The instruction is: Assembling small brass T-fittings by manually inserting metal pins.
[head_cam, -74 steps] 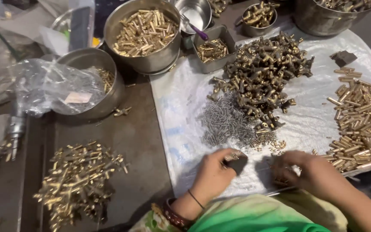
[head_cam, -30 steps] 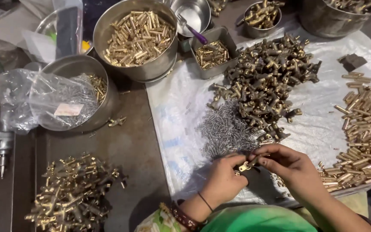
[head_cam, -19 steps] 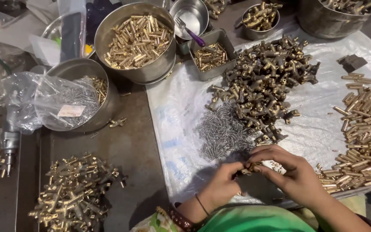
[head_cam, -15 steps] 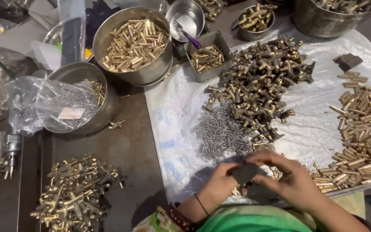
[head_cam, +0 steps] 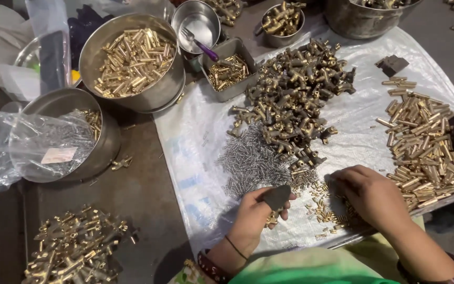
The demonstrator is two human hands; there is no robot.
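Hands over a white sheet: left hand (head_cam: 256, 213) gripping a dark flat block (head_cam: 277, 196) level, right hand (head_cam: 371, 194) curled down, pinching small brass pins (head_cam: 324, 210) best taken singly.

Hands now apart; right hand (head_cam: 371, 195) out over small brass pins (head_cam: 326, 209); left hand (head_cam: 258, 213) alone with dark block (head_cam: 277, 196)

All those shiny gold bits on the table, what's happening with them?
A person sits at a white plastic sheet covered in small brass parts. The left hand holds a small dark wedge-shaped block. The right hand rests on a scatter of tiny brass pins. A heap of thin silver springs lies just beyond.
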